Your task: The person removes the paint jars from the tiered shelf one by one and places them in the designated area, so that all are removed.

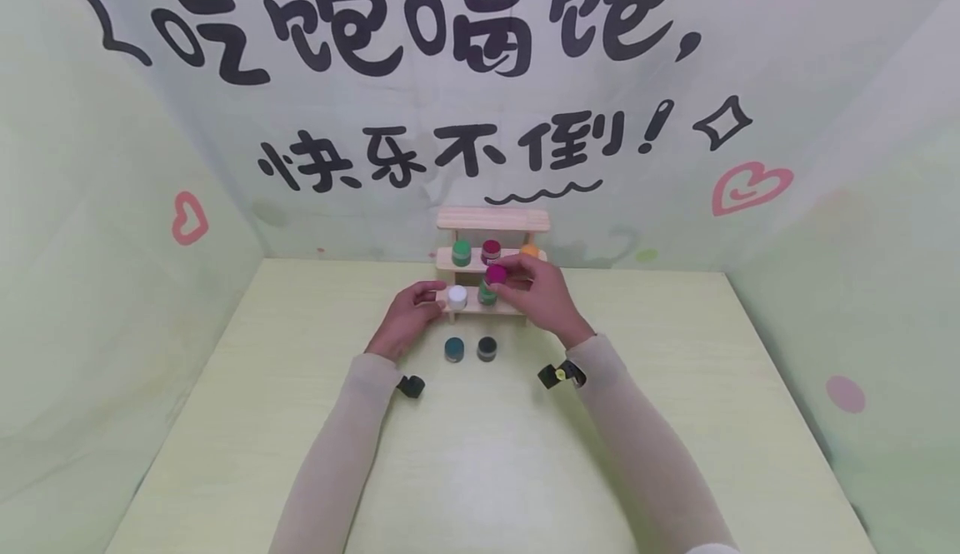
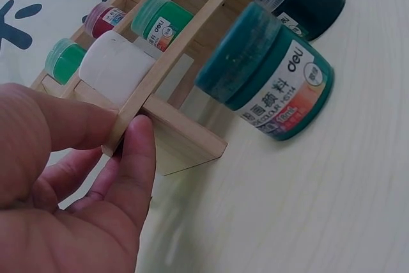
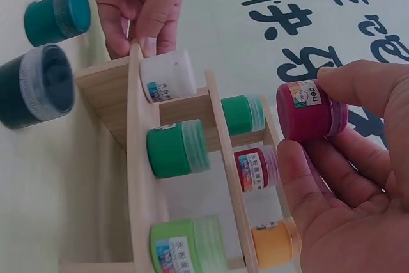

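Note:
My right hand [image 1: 546, 296] pinches a magenta paint jar [image 3: 305, 112] between thumb and fingers, off the shelves. A stepped wooden rack [image 1: 491, 219] stands at the back of the table. Its left front end is pinched by my left hand [image 1: 408, 316], beside a white jar [image 2: 114, 67]. On the lowest shelf sit the white jar, a green jar [image 3: 174, 150] and a light green jar [image 3: 185, 246], the last hidden by my right hand in the head view. The middle shelf bears another green jar [image 1: 461, 252], a dark red jar [image 1: 491, 251] and an orange jar [image 3: 273, 245].
Two more jars, one teal [image 1: 453, 349] and one very dark [image 1: 487, 348], stand on the table [image 1: 465, 471] in front of the rack. Behind it hangs a pale cloth [image 1: 360, 229] with large black lettering. Cloth walls rise on both sides.

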A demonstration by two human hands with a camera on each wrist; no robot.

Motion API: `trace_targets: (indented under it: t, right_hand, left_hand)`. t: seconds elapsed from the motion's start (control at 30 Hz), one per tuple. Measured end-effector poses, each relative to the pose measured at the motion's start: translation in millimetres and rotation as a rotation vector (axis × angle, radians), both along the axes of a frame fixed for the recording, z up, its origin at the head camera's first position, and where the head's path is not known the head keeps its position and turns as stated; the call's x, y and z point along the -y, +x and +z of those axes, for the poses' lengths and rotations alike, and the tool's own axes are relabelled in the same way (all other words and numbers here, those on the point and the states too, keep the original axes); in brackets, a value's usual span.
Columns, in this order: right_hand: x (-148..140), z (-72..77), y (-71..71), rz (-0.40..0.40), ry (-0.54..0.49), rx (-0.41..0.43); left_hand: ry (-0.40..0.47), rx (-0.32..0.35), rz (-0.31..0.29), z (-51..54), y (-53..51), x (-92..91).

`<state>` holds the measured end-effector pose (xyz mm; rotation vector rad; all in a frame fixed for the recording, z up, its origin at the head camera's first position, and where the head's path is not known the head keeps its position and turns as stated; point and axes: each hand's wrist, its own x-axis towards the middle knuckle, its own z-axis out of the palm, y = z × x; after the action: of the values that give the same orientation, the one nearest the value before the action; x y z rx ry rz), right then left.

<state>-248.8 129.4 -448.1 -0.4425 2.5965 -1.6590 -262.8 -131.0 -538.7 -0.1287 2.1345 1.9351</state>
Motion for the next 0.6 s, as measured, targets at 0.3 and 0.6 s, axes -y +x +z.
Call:
trace_targets:
  t: [0.3, 0.6]
  right_hand:
    - [-17, -14.8, 19.8, 0.014, -0.038, 0.01]
    - [-33, -35.7, 36.4, 0.026, -0.02, 0.032]
  left_hand:
    - [-0.022, 0.001, 0.007, -2.3, 0.2, -1.2]
    - [0.01, -0.007, 0.004, -1.9, -0.4, -0.5]
